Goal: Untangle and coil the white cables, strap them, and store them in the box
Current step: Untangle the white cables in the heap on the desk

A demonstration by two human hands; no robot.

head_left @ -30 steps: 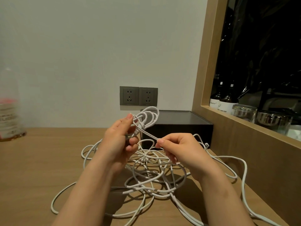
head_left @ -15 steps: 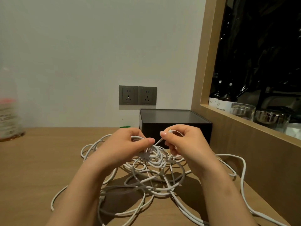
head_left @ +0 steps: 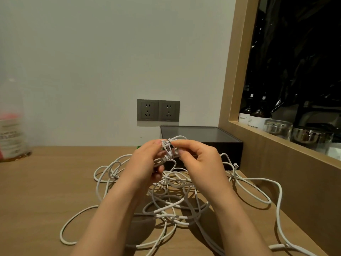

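Note:
A tangle of white cables [head_left: 171, 206] lies spread on the wooden desk [head_left: 46, 191] in front of me. Above it, my left hand [head_left: 145, 163] grips a small coiled bundle of white cable [head_left: 168, 148]. My right hand [head_left: 199, 159] pinches the same bundle from the right with thumb and fingertips. Both hands are raised just in front of the dark box [head_left: 212, 143], which stands against the wall. Loose loops trail from the bundle down into the tangle.
Two grey wall sockets [head_left: 158, 110] sit above the box. A blurred plastic bottle [head_left: 11, 133] stands at the far left of the desk. On the right, a wood-framed ledge [head_left: 276, 145] holds dark bottles and glass jars [head_left: 277, 128]. A small green item peeks behind my left hand.
Both hands rose slightly and closed together on the cable bundle, which is now held higher in front of the box. The tangle on the desk shifted a little.

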